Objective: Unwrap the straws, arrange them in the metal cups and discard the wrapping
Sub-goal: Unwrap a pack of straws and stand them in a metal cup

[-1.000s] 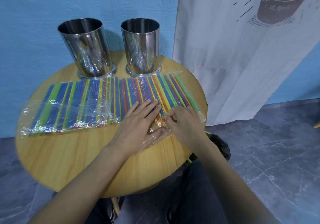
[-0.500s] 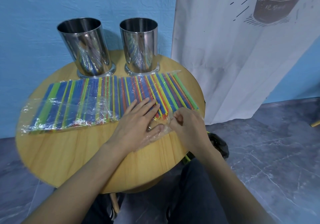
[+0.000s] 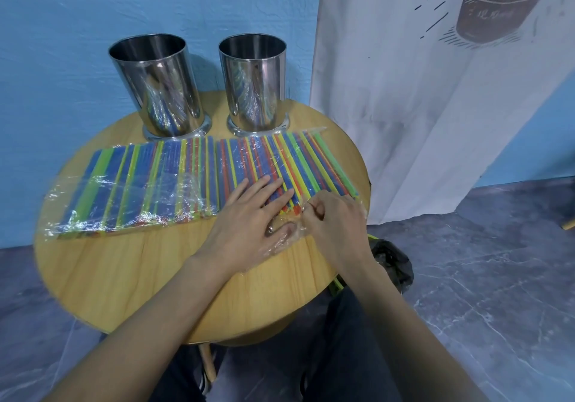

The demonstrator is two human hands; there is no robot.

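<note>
Pinching wrapper [image 3: 299, 236], right grip [image 3: 334, 218] just beside straws [image 3: 280, 159].

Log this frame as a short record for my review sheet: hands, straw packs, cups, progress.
left hand: flat, presses on the right straw pack
right hand: pinches the wrapping at that pack's near end
left straw pack: wrapped, untouched, on the table
left cup, right cup: upright behind the packs, no straws sticking out
progress: nothing unwrapped yet
</note>
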